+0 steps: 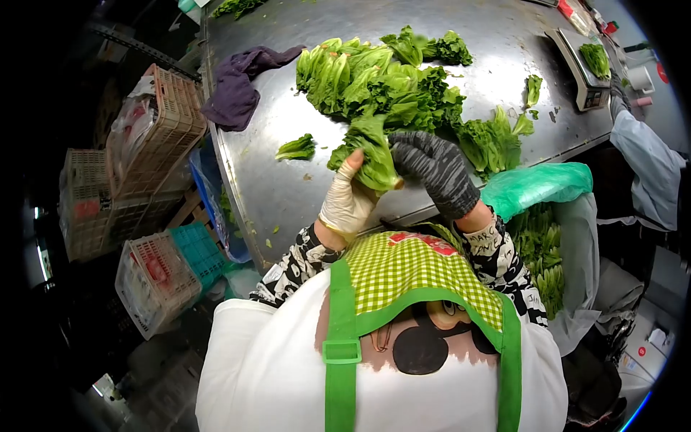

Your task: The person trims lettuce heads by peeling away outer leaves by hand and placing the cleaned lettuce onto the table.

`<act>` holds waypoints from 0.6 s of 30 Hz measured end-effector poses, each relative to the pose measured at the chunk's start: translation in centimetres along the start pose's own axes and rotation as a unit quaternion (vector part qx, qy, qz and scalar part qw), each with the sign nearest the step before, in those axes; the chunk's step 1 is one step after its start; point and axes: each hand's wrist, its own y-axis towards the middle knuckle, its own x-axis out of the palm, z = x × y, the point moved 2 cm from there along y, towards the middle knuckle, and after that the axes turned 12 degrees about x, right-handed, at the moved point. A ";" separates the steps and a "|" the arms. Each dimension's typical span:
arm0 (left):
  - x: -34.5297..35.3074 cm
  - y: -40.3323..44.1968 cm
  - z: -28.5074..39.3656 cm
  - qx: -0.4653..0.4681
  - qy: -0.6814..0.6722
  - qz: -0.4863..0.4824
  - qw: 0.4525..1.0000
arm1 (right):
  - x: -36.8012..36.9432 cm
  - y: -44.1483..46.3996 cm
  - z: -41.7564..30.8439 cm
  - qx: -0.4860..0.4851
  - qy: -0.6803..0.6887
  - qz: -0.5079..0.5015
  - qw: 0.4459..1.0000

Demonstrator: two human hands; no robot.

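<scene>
A head of lettuce (373, 155) is held between my two hands, with its pale cut stem end pointing down towards me. My left hand (348, 198), in a whitish glove, is closed around its left side, thumb over the leaves. My right hand (434, 168), in a dark grey striped glove, is closed against the right side of the same head; its fingertips are partly hidden behind the leaves. Just beyond lies a large pile of lettuce (381, 79) on the metal table (270, 176). A loose leaf piece (296, 147) lies left of my hands, and more lettuce (493, 142) lies to the right.
A purple cloth (241, 85) lies on the table's left edge. A scale (579, 68) bearing lettuce stands at the far right. A lined container of lettuce (540, 252), topped by green plastic (536, 189), is at my right. Plastic crates (155, 133) are stacked at left.
</scene>
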 end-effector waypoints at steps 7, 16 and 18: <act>-1.4 0.1 0.8 -0.006 -0.095 0.015 0.995 | 0.6 0.5 0.8 -0.110 -0.174 0.001 0.979; -3.9 0.1 1.3 0.076 0.034 0.051 0.995 | 2.7 3.2 3.4 -0.144 -0.309 0.068 0.938; -3.0 0.0 1.5 0.110 0.059 0.078 0.989 | 2.9 4.1 4.3 -0.124 -0.289 0.067 0.947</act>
